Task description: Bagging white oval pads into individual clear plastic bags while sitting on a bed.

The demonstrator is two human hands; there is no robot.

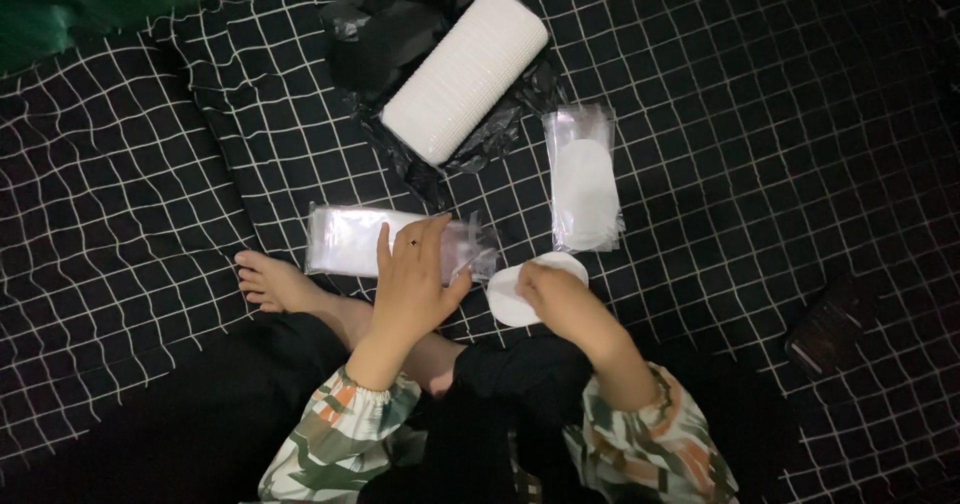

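Patterned sleeves [345, 434] low in view; the right hand [556, 302] pinches a round white pad [512, 292], while the left hand [415, 274], fingers spread, presses the clear sleeve stack [350, 241] on the checked bedsheet [150, 214]. Risk: the slippery sleeves slide and the pad drops.

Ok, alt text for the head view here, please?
Seen from above, a seated person's left hand rests on a stack of clear bags while the right hand holds a round white pad. A long white pad stack lies beyond, on a black grid-patterned sheet.
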